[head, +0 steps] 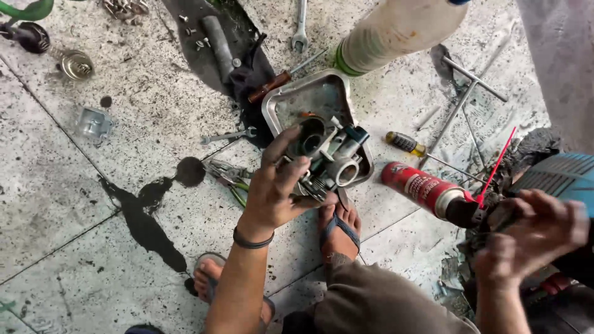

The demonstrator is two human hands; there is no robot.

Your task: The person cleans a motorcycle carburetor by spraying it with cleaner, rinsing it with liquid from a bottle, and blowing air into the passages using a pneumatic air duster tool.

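— Grey metal, greasy all over: that is the carburettor [322,158] the left hand [275,188] holds up, isn't it?

— Yes. Fingers and thumb are clamped around its near side, and it hangs just above the triangular metal tray [281,99] lying on the tiled floor [93,185]. A dark band sits on that wrist.

— And the right hand [532,232]?

— It is blurred, low at the right edge of the floor. It seems closed around the black top of a red spray can [421,185] (the thin red straw [498,161] sticks up from the nozzle), though exactly how the fingers sit I cannot tell.

— What lies around the tray?

— A spanner [229,135] touching its left side, green-handled pliers [230,179] just below that, and a dark oily puddle [148,210] spreading toward the near left. A yellow-and-black screwdriver [405,143] lies between tray and can. A T-handle wrench [461,102] rests toward the far right, and a second spanner [300,28] near the far edge.

— The feet?

— Two sandalled ones; one foot [339,226] is just below the carburettor, the other [207,275] nearer the puddle. A pale plastic bottle [396,31] lies at the far edge.
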